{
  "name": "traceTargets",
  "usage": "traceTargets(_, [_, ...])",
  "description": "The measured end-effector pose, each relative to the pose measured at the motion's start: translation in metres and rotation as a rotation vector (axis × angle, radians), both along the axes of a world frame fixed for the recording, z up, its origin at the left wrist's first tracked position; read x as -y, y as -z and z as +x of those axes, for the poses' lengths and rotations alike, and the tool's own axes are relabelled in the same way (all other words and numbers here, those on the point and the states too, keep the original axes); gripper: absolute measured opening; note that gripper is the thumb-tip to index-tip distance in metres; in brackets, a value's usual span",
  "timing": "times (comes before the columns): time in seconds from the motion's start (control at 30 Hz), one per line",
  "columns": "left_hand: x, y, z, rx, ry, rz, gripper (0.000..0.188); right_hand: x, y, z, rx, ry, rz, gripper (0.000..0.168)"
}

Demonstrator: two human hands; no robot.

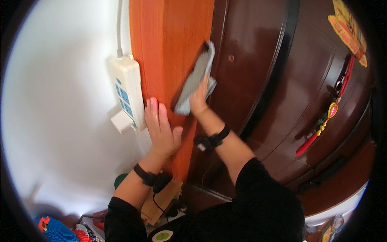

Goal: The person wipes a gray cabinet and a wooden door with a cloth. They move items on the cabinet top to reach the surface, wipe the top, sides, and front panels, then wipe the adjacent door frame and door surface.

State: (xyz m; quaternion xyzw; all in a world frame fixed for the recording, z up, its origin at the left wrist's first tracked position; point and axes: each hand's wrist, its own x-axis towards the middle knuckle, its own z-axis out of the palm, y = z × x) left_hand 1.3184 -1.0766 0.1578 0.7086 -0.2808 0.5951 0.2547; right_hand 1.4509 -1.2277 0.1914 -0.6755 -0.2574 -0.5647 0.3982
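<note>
My left hand lies with its fingers straight and its thumb apart against the edge of an orange-brown wooden door frame, holding nothing. Just left of its fingertips a white power strip with blue sockets is fixed upright on the white wall, a white plug adapter in its lower end. A grey-blue cloth is spread under my right hand, flat over the frame near the dark door. Motion blurs this hand, and part of the cloth folds up beside its fingers. Black straps with small devices circle both wrists.
A dark brown panelled door fills the right side, with a red tassel ornament hanging on it. Low down stand a wooden box and, at the bottom left, a blue textured object. A thin cable hangs from the power strip.
</note>
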Motion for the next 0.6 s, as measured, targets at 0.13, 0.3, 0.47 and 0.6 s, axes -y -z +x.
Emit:
traceTargets(0.13, [-0.005, 0.002, -0.001, -0.024, 0.006, 0.016, 0.066, -0.040, 0.108, -0.062, -0.257, -0.246, 0.314, 0.060])
traceTargets(0.3, [-0.006, -0.001, 0.000, -0.015, -0.002, 0.028, 0.068, -0.072, 0.189, -0.107, -0.709, -1.025, 1.284, 0.046])
traceTargets(0.47, [-0.010, 0.004, 0.004, -0.003, -0.001, 0.027, 0.067, -0.080, 0.188, -0.121, -0.776, -1.133, 1.287, 0.028])
traceTargets(0.6, [-0.008, 0.007, 0.007, 0.033, 0.038, -0.056, 0.070, -0.078, 0.136, -0.100, -0.574, -1.382, 1.299, 0.018])
